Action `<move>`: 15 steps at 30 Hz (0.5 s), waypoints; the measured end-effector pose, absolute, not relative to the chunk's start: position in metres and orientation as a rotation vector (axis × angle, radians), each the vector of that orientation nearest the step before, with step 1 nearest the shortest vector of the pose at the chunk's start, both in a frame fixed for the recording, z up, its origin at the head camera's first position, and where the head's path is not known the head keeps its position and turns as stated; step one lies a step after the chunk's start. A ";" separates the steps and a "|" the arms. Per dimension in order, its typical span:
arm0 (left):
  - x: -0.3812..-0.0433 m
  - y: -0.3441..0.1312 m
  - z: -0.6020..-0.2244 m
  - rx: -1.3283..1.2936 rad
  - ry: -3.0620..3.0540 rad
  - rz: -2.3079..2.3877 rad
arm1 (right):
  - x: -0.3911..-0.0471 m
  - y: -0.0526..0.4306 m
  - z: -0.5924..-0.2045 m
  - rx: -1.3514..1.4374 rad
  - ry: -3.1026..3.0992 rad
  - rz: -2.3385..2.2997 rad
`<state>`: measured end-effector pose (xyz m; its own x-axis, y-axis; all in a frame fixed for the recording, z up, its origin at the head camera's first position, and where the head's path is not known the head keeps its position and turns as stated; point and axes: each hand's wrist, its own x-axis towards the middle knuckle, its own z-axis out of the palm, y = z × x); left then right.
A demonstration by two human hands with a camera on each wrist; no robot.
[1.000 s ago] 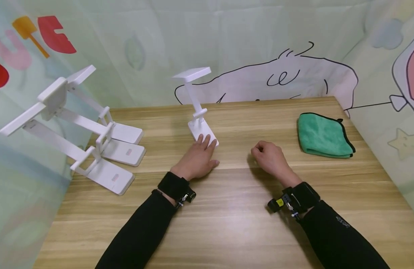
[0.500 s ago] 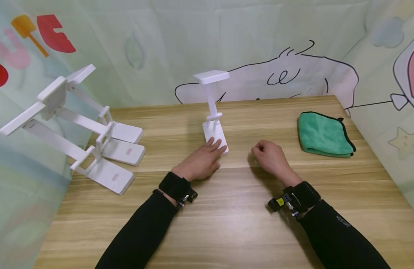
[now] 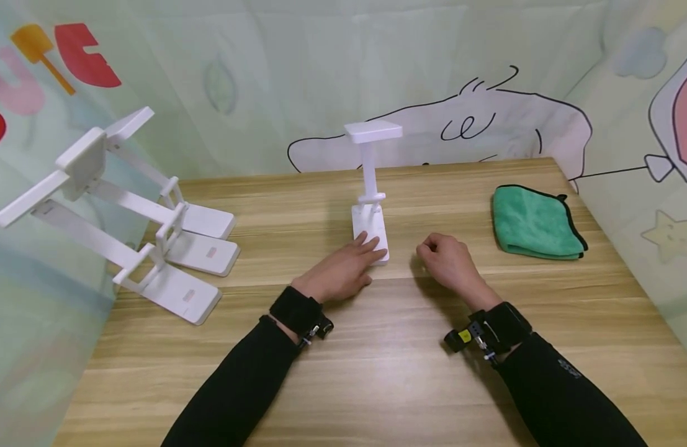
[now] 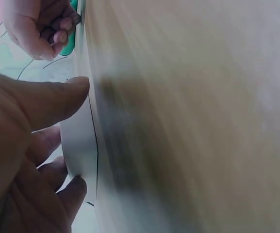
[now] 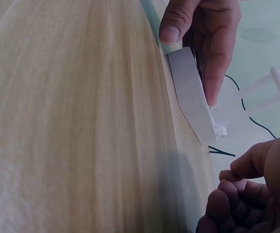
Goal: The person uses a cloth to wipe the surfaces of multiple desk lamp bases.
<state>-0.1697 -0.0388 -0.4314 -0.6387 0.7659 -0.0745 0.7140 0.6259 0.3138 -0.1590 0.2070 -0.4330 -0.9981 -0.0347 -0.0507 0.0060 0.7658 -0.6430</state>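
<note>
A white desk lamp (image 3: 370, 214) stands upright near the middle of the table, its flat head raised on a straight arm. My left hand (image 3: 343, 267) rests with spread fingers on the front part of the lamp's base. In the left wrist view the base's side (image 4: 81, 145) shows beyond my thumb, with the fingertips over its top. Seen from the right wrist, the left thumb is close to the base's near end (image 5: 181, 63). My right hand (image 3: 449, 264) rests on the table to the right of the lamp, fingers loosely curled, holding nothing.
Three similar white lamps stand in a row at the left, the nearest with its base (image 3: 181, 295) toward me. A folded green cloth (image 3: 535, 221) with black edging lies at the right. A printed curtain (image 3: 254, 74) hangs behind the wooden table (image 3: 377, 372).
The lamp has slid to the right and slightly toward me, turning to stand straighter, with my left hand moving right on its base. My right hand has stayed in place.
</note>
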 end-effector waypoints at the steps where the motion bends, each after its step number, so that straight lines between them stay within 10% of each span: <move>1: -0.169 -0.037 -0.431 1.217 2.645 0.377 | -0.159 0.208 -0.433 -0.022 2.897 -1.054; 15: -0.161 -0.042 -0.438 0.920 2.802 0.570 | -0.160 0.243 -0.423 -0.067 2.923 -1.018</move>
